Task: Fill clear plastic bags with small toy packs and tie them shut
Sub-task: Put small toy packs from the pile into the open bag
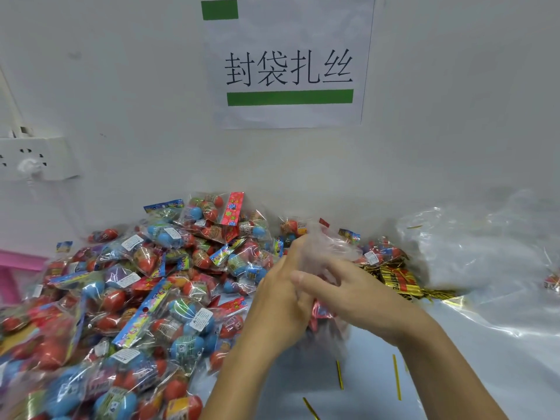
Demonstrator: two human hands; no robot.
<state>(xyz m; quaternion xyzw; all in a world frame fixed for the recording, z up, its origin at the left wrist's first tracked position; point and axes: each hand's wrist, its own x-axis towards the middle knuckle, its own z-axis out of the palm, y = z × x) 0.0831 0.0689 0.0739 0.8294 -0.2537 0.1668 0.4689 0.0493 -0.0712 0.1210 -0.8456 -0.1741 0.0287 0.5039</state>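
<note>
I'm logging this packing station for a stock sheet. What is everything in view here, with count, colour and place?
toy packs: a large pile, too many to count, mostly red and blue in clear wrap, left and centre of the table
bag: one, clear, held between both hands, red packs inside
twist ties: one bundle, gold, right of the hands; at least four loose ones on the table near the forearms
empty bags: a heap, clear, right side
sign: one, white with green bars, on the wall
power strip: one, white, on the left wall
pink item: one, far left, mostly hidden
left hand: grips the bag
right hand: grips the bag's neck
</note>
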